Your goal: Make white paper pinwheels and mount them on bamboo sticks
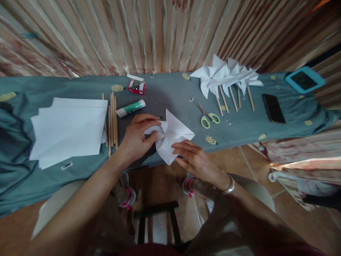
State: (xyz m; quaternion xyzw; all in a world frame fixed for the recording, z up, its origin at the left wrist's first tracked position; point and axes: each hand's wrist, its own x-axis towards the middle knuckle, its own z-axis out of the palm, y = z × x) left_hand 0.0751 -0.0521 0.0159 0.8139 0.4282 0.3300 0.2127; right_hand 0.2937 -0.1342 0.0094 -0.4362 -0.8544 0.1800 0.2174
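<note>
A white paper pinwheel (pixel 176 131), partly folded, lies near the front edge of the cloth-covered table. Its left blade curls toward the middle, while the right side lies flat in a pointed corner. My left hand (pixel 137 138) pinches the curled blade between thumb and fingers. At the lower right of the paper, my right hand (pixel 195 159) grips the edge, fingers over the top; the thumb's contact is partly hidden. A green and white glue stick (pixel 131 108) lies just beyond my left hand. Scissors (pixel 206 115) with green handles rest to the right of the paper.
White paper sheets (pixel 70 131) are stacked at left, beside several wooden sticks (pixel 113 121). An open red box (pixel 136 86) of small metal pieces stands at the back. Finished pinwheels (pixel 226 74) on sticks, a phone (pixel 273 108) and a blue-framed device (pixel 305 79) lie at right.
</note>
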